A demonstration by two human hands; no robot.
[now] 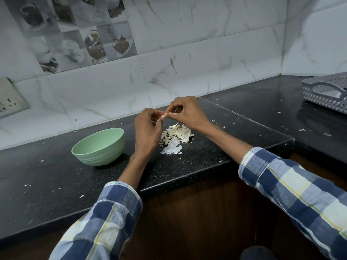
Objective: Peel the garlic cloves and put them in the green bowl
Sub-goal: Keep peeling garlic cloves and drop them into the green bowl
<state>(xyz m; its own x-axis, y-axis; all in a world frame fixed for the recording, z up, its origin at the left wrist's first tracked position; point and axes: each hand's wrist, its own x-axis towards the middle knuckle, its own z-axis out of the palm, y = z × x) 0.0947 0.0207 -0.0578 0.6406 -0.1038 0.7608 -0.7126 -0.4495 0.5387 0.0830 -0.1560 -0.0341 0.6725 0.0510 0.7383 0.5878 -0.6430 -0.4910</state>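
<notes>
A small garlic clove [164, 115] is pinched between the fingertips of both hands, held above the black counter. My left hand [148, 130] grips it from the left with curled fingers. My right hand [185, 111] pinches it from the right, and a thin strip of skin hangs below its fingers. Under the hands lies a pile of white garlic skins and cloves [175, 136]. The green bowl [98, 146] stands on the counter to the left of my left hand; its inside is not visible from here.
The black counter [56, 177] is dotted with small bits of skin and its front edge runs close below the pile. A grey perforated plastic basket [327, 91] sits at the far right. A wall socket [10, 99] is at the left on the tiled wall.
</notes>
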